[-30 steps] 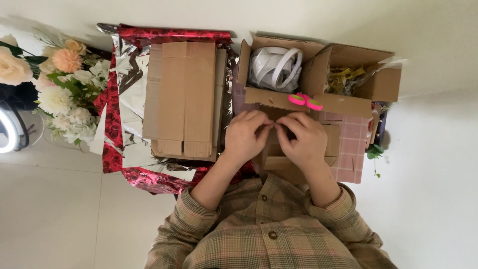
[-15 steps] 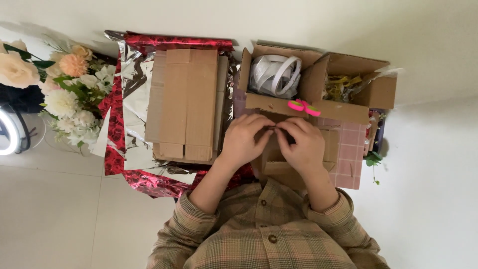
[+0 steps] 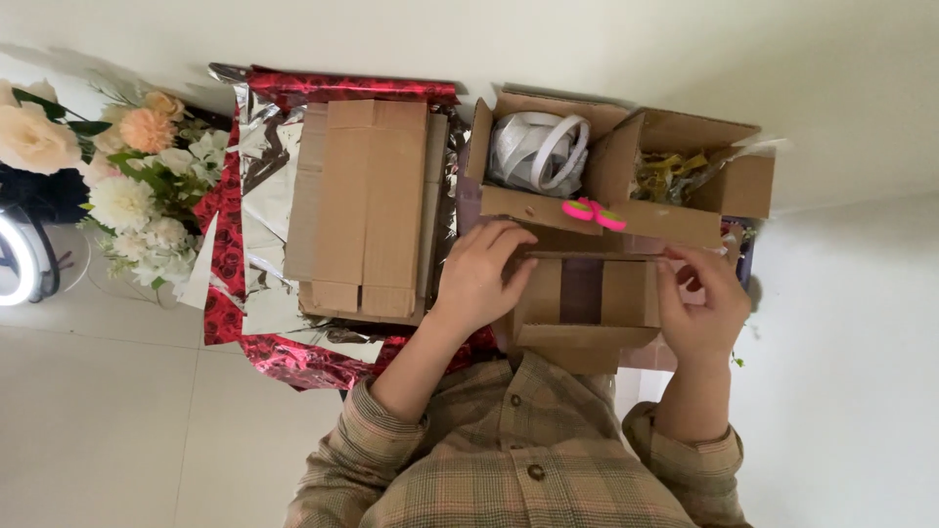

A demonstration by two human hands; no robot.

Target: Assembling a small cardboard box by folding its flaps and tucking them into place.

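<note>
**Both hands on a small cardboard box, one at each end**

The left hand (image 3: 486,276) lies on the left end of the small cardboard box (image 3: 585,298), fingers curled over its top edge and gripping it. The right hand (image 3: 702,301) is at the box's right end, its fingers bent round the upper right corner in a pinching hold. The box sits just in front of the person's chest, flaps folded in, with a darker strip running down its middle. It rests on a pinkish sheet (image 3: 650,356), only a little of which shows beneath it.

Just beyond the box stands an open carton (image 3: 511,202) holding a coil of white ribbon (image 3: 539,150). A pink clip-like object (image 3: 593,212) lies on the carton's near edge. Touching it on the right is a second open carton (image 3: 745,186) with yellowish, gold-looking bits inside.

To the left lies a flattened cardboard box (image 3: 367,207) on crumpled red and silver wrapping foil (image 3: 227,256). Farther left is a bunch of cream, white and peach flowers (image 3: 117,186), and at the far left edge a glowing ring light (image 3: 14,260). The sleeves are a tan checked shirt (image 3: 518,467)
</note>
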